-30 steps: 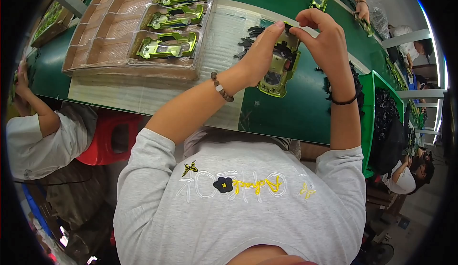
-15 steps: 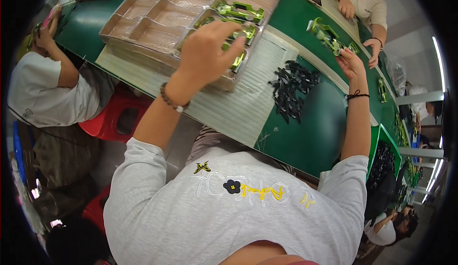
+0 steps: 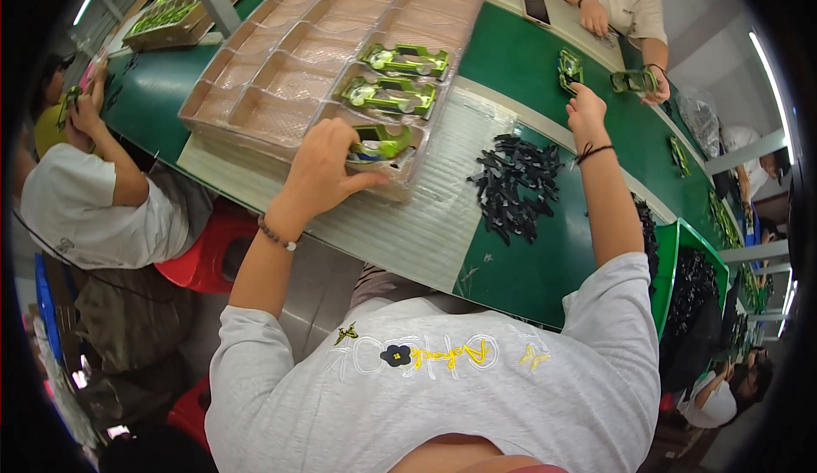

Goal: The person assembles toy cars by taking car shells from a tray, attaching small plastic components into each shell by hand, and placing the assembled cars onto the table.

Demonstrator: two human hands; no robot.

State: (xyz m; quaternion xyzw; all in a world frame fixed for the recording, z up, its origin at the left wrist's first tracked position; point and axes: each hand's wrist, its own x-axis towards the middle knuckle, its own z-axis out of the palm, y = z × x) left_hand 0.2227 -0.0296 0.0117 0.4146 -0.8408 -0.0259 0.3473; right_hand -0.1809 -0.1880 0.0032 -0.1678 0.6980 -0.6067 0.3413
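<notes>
My left hand [image 3: 325, 167] is over the near corner of a clear plastic compartment tray [image 3: 277, 105]. Its fingertips touch the edge of a green toy car shell [image 3: 380, 143] lying in the corner pocket, while the thumb is stretched apart. Two more green shells, a middle one [image 3: 391, 96] and a far one [image 3: 407, 60], lie in the pockets behind it. My right hand [image 3: 587, 114] reaches forward over the green table, its fingers closed on the near end of another green toy car shell [image 3: 569, 69].
A heap of black plastic parts [image 3: 515, 185] lies between my arms. A green bin [image 3: 670, 279] with black parts stands at the right. Across the table, a co-worker's hand [image 3: 657, 88] holds a green shell [image 3: 630, 82] near a phone [image 3: 535, 7]. Another person [image 3: 102, 184] sits at the left.
My left hand has moved nearer and left, uncovering the shells in the tray. My right hand has moved left with a shell; a shell now shows in the co-worker's hand.
</notes>
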